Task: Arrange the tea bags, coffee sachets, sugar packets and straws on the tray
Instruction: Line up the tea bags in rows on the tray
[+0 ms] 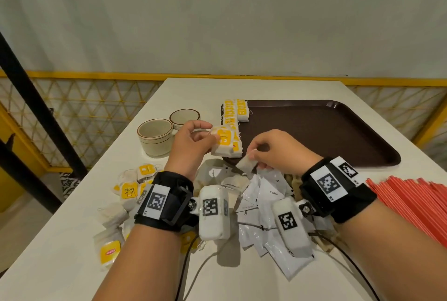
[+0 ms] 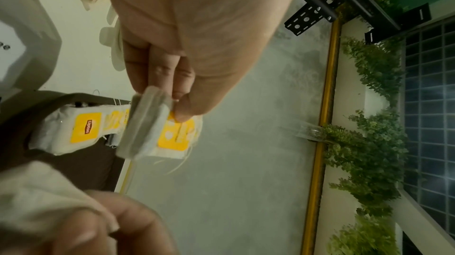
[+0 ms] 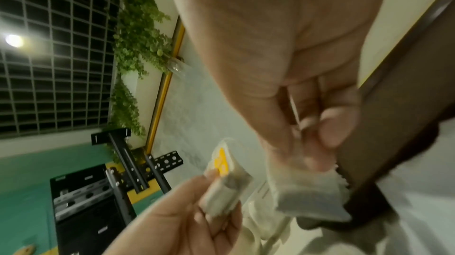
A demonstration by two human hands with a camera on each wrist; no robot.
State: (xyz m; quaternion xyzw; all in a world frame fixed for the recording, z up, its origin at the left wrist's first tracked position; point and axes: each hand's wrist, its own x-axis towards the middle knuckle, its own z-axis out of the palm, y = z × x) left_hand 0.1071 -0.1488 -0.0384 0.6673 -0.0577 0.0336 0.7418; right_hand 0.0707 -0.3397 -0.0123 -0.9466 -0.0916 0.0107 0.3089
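table [image 1: 198, 88], sachets [image 1: 266, 194] under wrists

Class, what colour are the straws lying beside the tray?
Red straws; clearest in the head view.

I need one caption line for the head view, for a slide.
Left hand holds a yellow-tagged paper tea bag beside the brown plastic tray; right hand pinches another.

Both forearms reached forward side by side, wrists strapped. The left hand [image 1: 191, 141] was raised, thumb and fingers pinching. The right hand [image 1: 278, 150] sat lower, palm down, fingertips pinched together.
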